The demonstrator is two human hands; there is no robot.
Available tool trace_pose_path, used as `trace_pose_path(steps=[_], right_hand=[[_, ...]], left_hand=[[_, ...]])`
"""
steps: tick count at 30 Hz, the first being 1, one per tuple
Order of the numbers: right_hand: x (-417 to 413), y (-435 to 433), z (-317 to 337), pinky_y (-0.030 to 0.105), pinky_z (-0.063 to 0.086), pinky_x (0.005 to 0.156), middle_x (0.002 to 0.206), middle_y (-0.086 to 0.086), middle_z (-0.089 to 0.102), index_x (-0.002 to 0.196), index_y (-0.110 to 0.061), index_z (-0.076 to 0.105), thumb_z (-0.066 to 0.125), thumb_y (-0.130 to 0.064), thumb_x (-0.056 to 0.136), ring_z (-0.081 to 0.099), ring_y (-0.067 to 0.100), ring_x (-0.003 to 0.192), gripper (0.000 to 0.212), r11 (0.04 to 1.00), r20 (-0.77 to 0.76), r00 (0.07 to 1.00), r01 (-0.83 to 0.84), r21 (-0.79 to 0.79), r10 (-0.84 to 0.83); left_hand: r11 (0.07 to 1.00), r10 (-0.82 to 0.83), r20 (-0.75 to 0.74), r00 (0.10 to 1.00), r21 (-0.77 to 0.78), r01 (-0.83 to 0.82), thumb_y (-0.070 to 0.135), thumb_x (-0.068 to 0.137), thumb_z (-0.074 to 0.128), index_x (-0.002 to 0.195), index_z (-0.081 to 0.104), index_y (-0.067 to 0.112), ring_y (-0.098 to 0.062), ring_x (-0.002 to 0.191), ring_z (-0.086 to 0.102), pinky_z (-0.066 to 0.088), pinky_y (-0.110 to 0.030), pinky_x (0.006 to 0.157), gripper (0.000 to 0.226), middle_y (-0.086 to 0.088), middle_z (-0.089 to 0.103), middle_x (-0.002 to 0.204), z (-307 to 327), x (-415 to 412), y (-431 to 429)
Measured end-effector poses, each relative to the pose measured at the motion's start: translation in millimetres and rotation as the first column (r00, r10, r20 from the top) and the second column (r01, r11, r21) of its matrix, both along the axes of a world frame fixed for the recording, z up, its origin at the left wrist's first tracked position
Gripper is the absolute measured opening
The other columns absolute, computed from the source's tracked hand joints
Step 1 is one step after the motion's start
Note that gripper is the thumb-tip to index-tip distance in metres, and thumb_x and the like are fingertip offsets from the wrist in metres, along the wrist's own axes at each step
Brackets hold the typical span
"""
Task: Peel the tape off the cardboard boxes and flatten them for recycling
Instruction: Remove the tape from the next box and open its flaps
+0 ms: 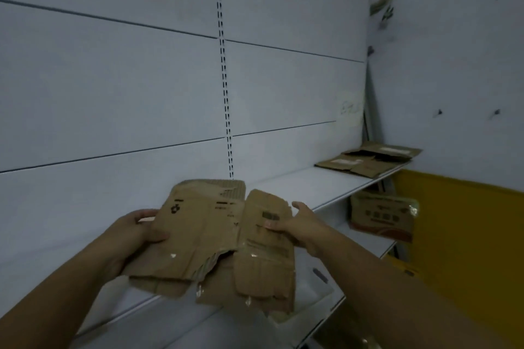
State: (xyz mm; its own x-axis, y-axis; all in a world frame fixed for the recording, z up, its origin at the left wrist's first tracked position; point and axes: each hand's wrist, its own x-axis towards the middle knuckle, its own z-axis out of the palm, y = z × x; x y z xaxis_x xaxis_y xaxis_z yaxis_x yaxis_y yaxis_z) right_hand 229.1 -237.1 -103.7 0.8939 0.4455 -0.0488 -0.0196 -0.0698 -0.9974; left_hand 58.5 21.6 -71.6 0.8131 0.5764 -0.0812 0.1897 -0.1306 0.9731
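head view: a flattened cardboard box (215, 238) is held up in the air, just in front of the white shelf (312, 184) and over its near stretch. the left hand (141, 231) has its grip closed on the box's left edge, thumb across the front. the right hand (300, 224) has its grip pinching the right panel, thumb on the printed face and fingers behind.

the box looks light and thin. it is limp along its creases, and the lower middle is torn and ragged, so it would likely flop or rip further if pulled by a flap. the firmer outer edges, where the hands are, seem the safest hold. small shiny tape scraps (173, 255) cling near the lower edge and probably need a fingernail to lift.

at the far end of the shelf lies a stack of flattened boxes (368, 160) with pale labels. under the shelf stands another cardboard box (381, 215), glossy with tape, with a red band along its bottom.

the held box carries a small dark mark that may be a recycling sign (175, 208), plus lines of print too blurred to read. the labels and the print on the other boxes cannot be read either.
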Motion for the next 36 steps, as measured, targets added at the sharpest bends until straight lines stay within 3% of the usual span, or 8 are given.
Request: trace_pose_path(steps=[4, 12, 18, 22, 25, 28, 32, 36], right_hand=[[33.7, -74.5, 4.4, 0.036, 0.057, 0.076, 0.109, 0.009, 0.067, 0.124, -0.01, 0.051, 0.091, -0.011, 0.054, 0.068, 0.023, 0.092, 0.081, 0.99, -0.025, 0.999, 0.051, 0.129, -0.048], [97.0, -186.1, -18.3, 0.03, 0.052, 0.066, 0.105, 0.003, 0.062, 0.115, -0.015, 0.047, 0.086, -0.005, 0.062, 0.062, 0.017, 0.091, 0.066, 0.965, 0.023, 0.977, 0.205, 0.164, -0.212], [157.2, -225.5, -35.1, 0.038, 0.057, 0.079, 0.111, 0.005, 0.067, 0.12, -0.014, 0.056, 0.087, -0.04, 0.059, 0.067, 0.021, 0.095, 0.073, 0.972, 0.058, 0.973, 0.22, 0.088, -0.225], [193.6, -258.4, -28.5, 0.019, 0.049, 0.055, 0.091, -0.011, 0.059, 0.098, -0.026, 0.05, 0.075, -0.025, 0.079, 0.06, 0.006, 0.078, 0.031, 0.942, 0.092, 0.938, 0.329, 0.071, -0.334], [221.7, -288.9, -23.2, 0.019, 0.052, 0.052, 0.093, -0.008, 0.057, 0.112, -0.019, 0.045, 0.076, -0.024, 0.077, 0.058, 0.008, 0.078, 0.047, 0.892, 0.099, 0.887, 0.445, 0.077, -0.451], [249.5, -315.1, -29.7, 0.033, 0.055, 0.07, 0.114, 0.002, 0.059, 0.126, -0.016, 0.042, 0.081, -0.034, 0.07, 0.06, 0.019, 0.093, 0.07, 0.835, 0.08, 0.831, 0.548, 0.057, -0.551], [289.1, -343.8, -34.8, 0.035, 0.055, 0.067, 0.102, -0.002, 0.06, 0.119, -0.017, 0.049, 0.08, -0.028, 0.073, 0.062, 0.019, 0.09, 0.056, 0.818, 0.016, 0.823, 0.562, 0.125, -0.568], [336.2, -374.8, -34.4, 0.047, 0.055, 0.084, 0.103, 0.001, 0.067, 0.111, -0.017, 0.059, 0.078, -0.026, 0.074, 0.066, 0.023, 0.092, 0.043, 0.847, -0.011, 0.859, 0.508, 0.155, -0.512]], left_hand=[[0.991, -0.126, -0.039, 0.991, 0.04, 0.128, 0.002, 0.079, 0.069, 0.121, 0.047, 0.023, -0.041, 0.095, 0.062, 0.054, -0.048, 0.078, 0.052, -0.02, 0.061, 0.111, 13.7, 43.4, -66.1], [0.972, -0.227, -0.029, 0.974, 0.052, 0.228, -0.001, 0.076, 0.073, 0.119, 0.048, 0.02, -0.034, 0.095, 0.063, 0.054, -0.042, 0.08, 0.054, -0.016, 0.064, 0.108, 3.2, 140.4, -170.3], [0.909, -0.417, -0.051, 0.908, -0.058, 0.414, 0.008, 0.081, 0.069, 0.118, 0.062, 0.01, -0.031, 0.096, 0.068, 0.054, -0.037, 0.078, 0.038, -0.012, 0.072, 0.103, -0.1, 227.1, -191.5], [0.791, -0.599, -0.011, 0.801, -0.161, 0.59, 0.008, 0.071, 0.079, 0.126, 0.055, 0.025, -0.029, 0.103, 0.065, 0.055, -0.038, 0.08, 0.062, -0.009, 0.068, 0.115, -13.4, 299.3, -209.4], [0.68, -0.698, 0.083, 0.712, -0.234, 0.694, 0.012, 0.048, 0.091, 0.122, 0.058, 0.031, -0.028, 0.103, 0.067, 0.056, -0.036, 0.077, 0.084, -0.006, 0.069, 0.115, -20.9, 352.1, -236.0], [0.643, -0.656, 0.203, 0.727, -0.353, 0.68, 0.007, 0.048, 0.091, 0.12, 0.06, 0.018, -0.03, 0.099, 0.068, 0.059, -0.038, 0.075, 0.079, -0.014, 0.068, 0.115, -26.9, 397.6, -261.5], [0.512, -0.516, 0.383, 0.766, -0.579, 0.635, 0.006, 0.06, 0.082, 0.123, 0.056, 0.003, -0.03, 0.102, 0.067, 0.051, -0.046, 0.089, 0.068, -0.02, 0.064, 0.119, -36.4, 449.8, -295.8], [0.58, -0.33, 0.436, 0.837, -0.606, 0.545, 0.014, 0.077, 0.058, 0.118, 0.059, 0.005, -0.027, 0.101, 0.067, 0.051, -0.045, 0.089, 0.042, -0.015, 0.068, 0.114, -33.4, 492.2, -343.4]])
